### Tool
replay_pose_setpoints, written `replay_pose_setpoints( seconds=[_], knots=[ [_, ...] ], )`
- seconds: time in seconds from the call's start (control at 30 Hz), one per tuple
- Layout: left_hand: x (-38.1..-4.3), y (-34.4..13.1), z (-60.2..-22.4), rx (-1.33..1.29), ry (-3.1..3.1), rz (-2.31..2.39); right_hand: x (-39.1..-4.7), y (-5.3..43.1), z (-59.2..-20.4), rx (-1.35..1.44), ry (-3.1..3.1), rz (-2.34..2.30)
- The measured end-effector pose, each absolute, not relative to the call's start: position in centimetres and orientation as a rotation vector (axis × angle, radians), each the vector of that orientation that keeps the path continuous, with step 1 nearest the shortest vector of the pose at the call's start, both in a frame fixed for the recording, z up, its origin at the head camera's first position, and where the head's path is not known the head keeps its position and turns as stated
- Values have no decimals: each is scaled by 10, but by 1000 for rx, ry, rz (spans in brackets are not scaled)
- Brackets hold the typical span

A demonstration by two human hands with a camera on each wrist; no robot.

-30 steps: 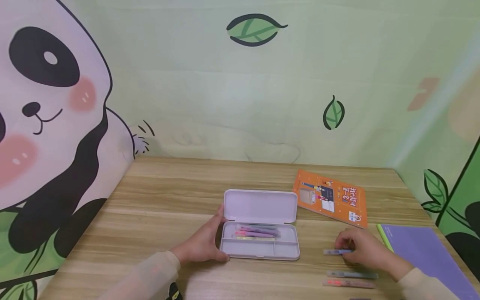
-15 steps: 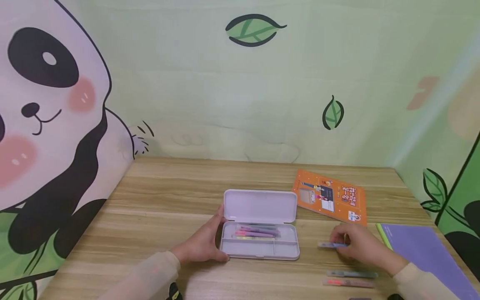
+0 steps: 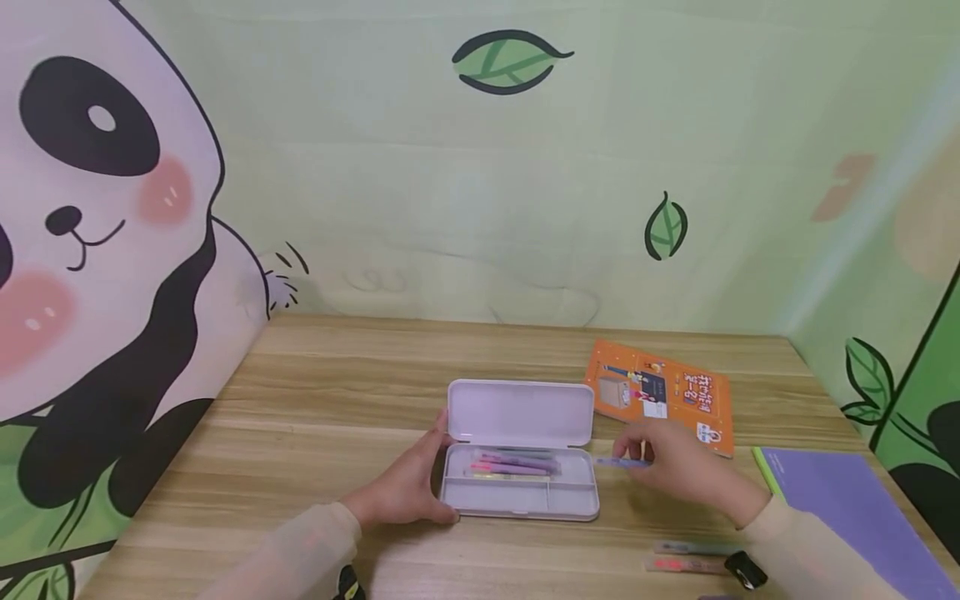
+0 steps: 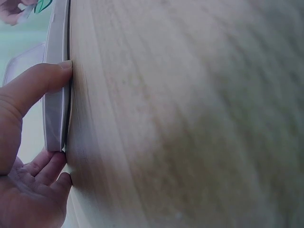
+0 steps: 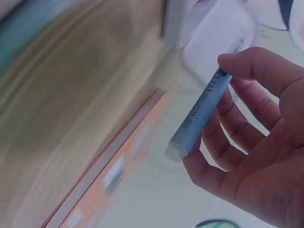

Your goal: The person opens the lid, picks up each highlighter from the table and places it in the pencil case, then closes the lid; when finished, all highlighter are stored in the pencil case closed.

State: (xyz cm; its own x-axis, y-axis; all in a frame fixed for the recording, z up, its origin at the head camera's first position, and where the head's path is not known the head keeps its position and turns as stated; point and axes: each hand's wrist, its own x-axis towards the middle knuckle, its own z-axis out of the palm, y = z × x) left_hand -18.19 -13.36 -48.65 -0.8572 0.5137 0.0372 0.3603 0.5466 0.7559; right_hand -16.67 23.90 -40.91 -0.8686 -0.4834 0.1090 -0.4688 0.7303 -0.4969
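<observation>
A white pencil case (image 3: 497, 498) lies with its lid raised, several highlighters (image 3: 517, 463) in its back compartment. My left hand (image 3: 405, 477) holds the case's left end, and in the left wrist view the thumb (image 4: 45, 80) presses its front side. Between thumb and fingers, my right hand (image 3: 678, 462) pinches a blue highlighter (image 3: 621, 462), just off the case's right edge. HIGHLIGHTER is printed along the blue barrel (image 5: 202, 111) in the right wrist view. The case's lid (image 5: 213, 47) shows blurred behind it.
An orange booklet (image 3: 652, 392) lies behind my right hand. To the right is a purple notebook (image 3: 847, 492), partly under the right sleeve. A grey highlighter (image 3: 690, 547) and a red highlighter (image 3: 682, 565) lie near the front of the wooden table (image 3: 337, 375).
My right hand has carried the blue highlighter left and away from me, up to the pencil case's right edge. The left hand and the case have stayed put.
</observation>
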Motion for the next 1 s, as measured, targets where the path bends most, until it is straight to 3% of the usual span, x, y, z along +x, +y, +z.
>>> replay_pose_setpoints(
  seconds=[0.47,1.0],
  knots=[
    [-182,-133,-487,726,2574,1221,-177,158,-405,-1042,2839,-889],
    [-181,-135,-485,783,2589,1217,-174,85,-437,-1084,2771,-822]
  ],
)
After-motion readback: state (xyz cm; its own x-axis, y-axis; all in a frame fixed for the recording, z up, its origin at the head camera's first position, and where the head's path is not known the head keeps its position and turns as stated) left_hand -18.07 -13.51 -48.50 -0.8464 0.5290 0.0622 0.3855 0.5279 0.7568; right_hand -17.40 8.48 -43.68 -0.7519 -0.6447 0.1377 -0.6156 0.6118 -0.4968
